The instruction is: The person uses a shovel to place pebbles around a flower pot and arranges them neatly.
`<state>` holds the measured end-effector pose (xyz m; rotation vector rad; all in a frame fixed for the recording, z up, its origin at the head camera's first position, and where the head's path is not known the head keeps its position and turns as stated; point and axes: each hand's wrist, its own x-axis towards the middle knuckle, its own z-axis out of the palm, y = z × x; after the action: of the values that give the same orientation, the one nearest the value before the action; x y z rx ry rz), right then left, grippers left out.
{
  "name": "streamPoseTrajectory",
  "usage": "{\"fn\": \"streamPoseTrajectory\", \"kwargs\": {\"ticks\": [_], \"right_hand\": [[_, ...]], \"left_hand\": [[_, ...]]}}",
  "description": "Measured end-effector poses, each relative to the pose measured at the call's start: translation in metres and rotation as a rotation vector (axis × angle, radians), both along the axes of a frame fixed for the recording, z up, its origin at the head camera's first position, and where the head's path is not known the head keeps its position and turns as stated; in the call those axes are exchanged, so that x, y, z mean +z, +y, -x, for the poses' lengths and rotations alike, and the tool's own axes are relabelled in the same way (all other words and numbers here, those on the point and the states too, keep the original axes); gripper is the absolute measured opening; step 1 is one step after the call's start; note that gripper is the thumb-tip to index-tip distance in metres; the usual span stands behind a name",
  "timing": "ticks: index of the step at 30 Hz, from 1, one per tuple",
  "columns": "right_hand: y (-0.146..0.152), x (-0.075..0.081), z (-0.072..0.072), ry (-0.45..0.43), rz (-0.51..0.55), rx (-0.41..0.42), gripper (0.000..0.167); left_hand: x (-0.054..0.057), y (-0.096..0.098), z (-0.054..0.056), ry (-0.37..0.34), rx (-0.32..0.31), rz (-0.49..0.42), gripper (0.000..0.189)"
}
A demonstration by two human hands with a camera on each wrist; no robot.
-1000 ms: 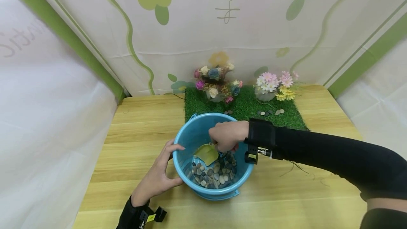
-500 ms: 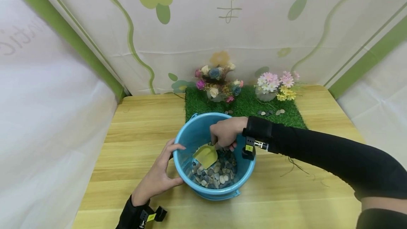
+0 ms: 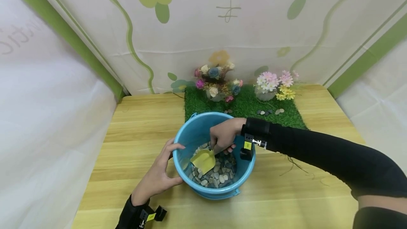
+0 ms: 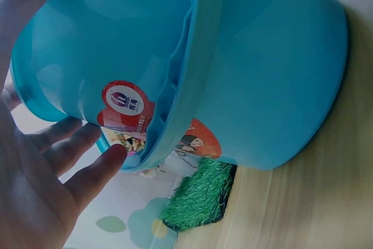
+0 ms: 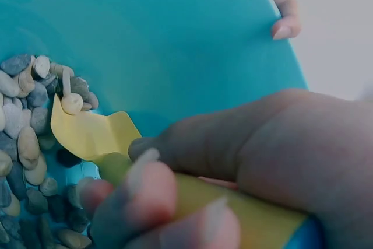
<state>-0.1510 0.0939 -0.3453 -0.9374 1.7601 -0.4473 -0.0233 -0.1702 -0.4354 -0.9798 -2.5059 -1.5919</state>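
A blue bucket stands on the table, holding pebbles on its bottom. At its left side my left hand holds the rim, with fingertips over the edge and the thumb against the outside. My right hand reaches inside and grips a small yellow scoop by its handle. The scoop's blade lies against the pebbles, towards the bucket's left wall. In the right wrist view a few pebbles sit at the blade's far edge, and the handle has a blue end.
Behind the bucket lies a green turf mat. A pot of mixed roses and a pot of pink and yellow flowers stand on it, with several loose pebbles in front. A printed curtain hangs behind the wooden table.
My right hand has tilted the scoop, and its blade has shifted slightly left and down towards the pebbles near the bucket's left wall. My left hand has stayed on the rim.
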Motion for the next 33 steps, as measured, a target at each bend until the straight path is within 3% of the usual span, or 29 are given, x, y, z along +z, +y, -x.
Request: {"fn": "streamPoseTrajectory", "kwargs": {"ticks": [18, 33], "right_hand": [[0.005, 0.01, 0.008, -0.005, 0.014, 0.019, 0.025], [0.008, 0.006, 0.013, -0.067, 0.069, 0.127, 0.024]], "left_hand": [[0.0, 0.0, 0.0, 0.007, -0.003, -0.008, 0.078], [0.0, 0.001, 0.0, 0.003, -0.01, -0.011, 0.078]]}}
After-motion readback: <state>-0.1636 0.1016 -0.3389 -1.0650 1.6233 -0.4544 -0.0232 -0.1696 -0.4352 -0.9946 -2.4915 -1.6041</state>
